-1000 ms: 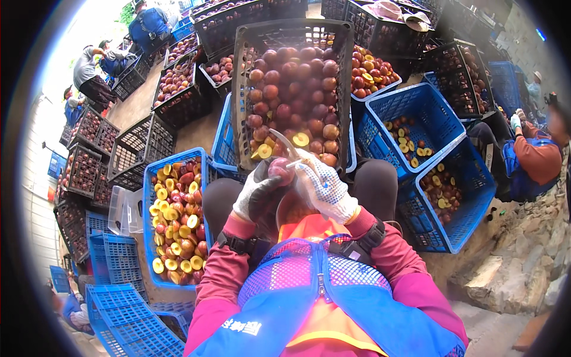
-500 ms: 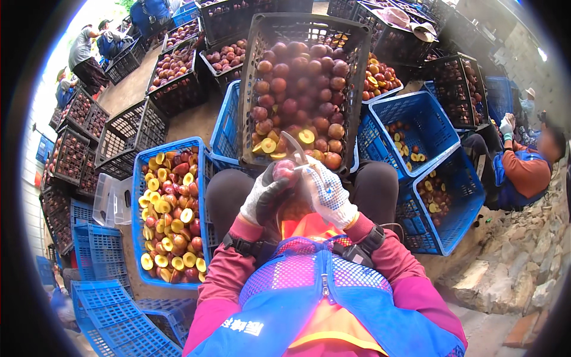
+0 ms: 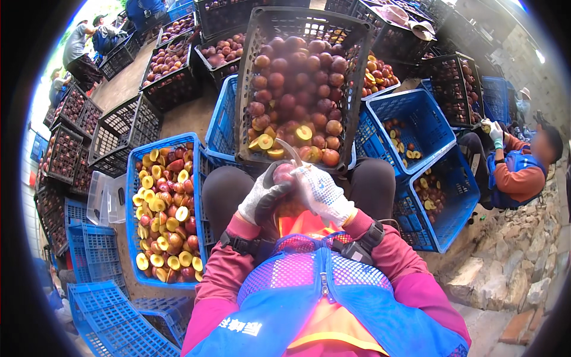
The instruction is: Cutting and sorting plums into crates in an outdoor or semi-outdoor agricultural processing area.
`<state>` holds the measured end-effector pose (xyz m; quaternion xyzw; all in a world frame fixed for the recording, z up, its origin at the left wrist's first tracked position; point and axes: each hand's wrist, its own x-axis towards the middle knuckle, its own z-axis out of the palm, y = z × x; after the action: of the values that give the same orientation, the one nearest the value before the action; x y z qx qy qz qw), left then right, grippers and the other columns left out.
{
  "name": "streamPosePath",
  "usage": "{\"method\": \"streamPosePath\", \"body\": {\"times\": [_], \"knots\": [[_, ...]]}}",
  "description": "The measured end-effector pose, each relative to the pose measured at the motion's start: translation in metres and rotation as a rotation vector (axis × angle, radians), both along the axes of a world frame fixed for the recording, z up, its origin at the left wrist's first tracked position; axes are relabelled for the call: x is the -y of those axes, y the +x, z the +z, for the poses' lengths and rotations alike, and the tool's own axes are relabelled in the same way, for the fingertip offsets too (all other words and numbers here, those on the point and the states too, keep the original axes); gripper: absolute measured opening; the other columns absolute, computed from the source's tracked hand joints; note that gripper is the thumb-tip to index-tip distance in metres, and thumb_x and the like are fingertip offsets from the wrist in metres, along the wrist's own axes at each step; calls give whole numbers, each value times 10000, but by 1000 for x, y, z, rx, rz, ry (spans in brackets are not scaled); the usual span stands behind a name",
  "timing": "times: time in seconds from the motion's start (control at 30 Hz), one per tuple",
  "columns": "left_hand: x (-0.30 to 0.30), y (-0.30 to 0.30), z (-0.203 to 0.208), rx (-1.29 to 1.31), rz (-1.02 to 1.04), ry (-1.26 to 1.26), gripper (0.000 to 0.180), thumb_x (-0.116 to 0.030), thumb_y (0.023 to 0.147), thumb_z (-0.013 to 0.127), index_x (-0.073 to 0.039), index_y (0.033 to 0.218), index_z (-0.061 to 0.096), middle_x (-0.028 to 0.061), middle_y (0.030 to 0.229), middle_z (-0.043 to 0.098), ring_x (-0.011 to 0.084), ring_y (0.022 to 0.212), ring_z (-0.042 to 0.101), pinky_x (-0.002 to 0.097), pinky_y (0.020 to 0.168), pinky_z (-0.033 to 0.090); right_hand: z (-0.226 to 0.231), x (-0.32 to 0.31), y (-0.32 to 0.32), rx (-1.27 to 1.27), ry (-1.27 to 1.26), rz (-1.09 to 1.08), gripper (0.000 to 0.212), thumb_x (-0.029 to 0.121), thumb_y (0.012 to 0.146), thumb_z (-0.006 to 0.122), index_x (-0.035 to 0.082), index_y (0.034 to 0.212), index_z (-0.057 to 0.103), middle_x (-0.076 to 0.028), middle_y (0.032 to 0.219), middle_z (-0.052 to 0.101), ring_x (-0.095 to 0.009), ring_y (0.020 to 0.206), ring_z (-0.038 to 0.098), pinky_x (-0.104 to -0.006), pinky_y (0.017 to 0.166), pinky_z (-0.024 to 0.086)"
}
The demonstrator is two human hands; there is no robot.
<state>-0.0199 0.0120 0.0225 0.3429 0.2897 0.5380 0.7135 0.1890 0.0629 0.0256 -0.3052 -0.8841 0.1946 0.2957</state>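
Observation:
My left hand, in a grey glove with a dark palm, is closed around a reddish-purple plum. In my right hand, gloved in white with blue dots, is a curved knife. Its blade points up and to the left, just past the plum; whether the edge touches the skin I cannot tell. Both hands meet above my lap. Right in front of them a black crate leans toward me, full of whole plums, with a few yellow-fleshed halves at its near end.
A blue crate of cut plums stands by my left knee. Two blue crates with some cut fruit sit at my right. A person works farther right, beside rough stones. Stacked blue baskets lie at lower left.
The whole view has shifted slightly. My hands keep nearly the same hold on the plum and the knife. At the right, the other person's hands have lowered.

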Motion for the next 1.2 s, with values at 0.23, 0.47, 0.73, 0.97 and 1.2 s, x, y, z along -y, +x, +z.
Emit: {"method": "streamPosePath", "body": {"times": [0.23,0.47,0.73,0.97,1.2], "knots": [[-6,-6,-25,-223,-8,113,663,-270,953,924,-58,1477,577,36,1282,685,149,1125,672,327,980,565,-12,12,-7,237,-104,-161,278,228,1160,536,27,1213,721,-242,1037,764,-405,887,773,-524,807,616],[-1,12,-56,-1245,291,411,781,-85,928,906,19,1579,487,144,1400,681,225,1290,690,368,1106,579,-31,21,8,399,-187,-438,300,375,1146,577,125,1262,697,-194,849,767,-432,716,754,-560,664,596],[9,-17,45,183,115,-91,585,-9,969,817,-35,1512,603,80,1307,710,237,1208,725,409,1093,619,13,25,19,-98,151,-310,242,320,1094,691,122,1227,734,-100,796,712,-301,611,703,-458,542,554],[12,-8,39,226,38,-52,623,-235,1014,830,-13,1542,585,103,1355,687,252,1255,702,423,1117,604,40,45,27,13,154,-199,255,349,1088,714,127,1211,740,-90,738,694,-299,531,666,-449,496,537],[12,-1,32,84,6,-28,620,-301,1016,839,-7,1513,611,84,1337,696,202,1261,686,374,1109,582,30,50,31,174,187,-224,246,351,1092,700,112,1136,735,-92,757,697,-298,532,662,-449,485,527]]}}
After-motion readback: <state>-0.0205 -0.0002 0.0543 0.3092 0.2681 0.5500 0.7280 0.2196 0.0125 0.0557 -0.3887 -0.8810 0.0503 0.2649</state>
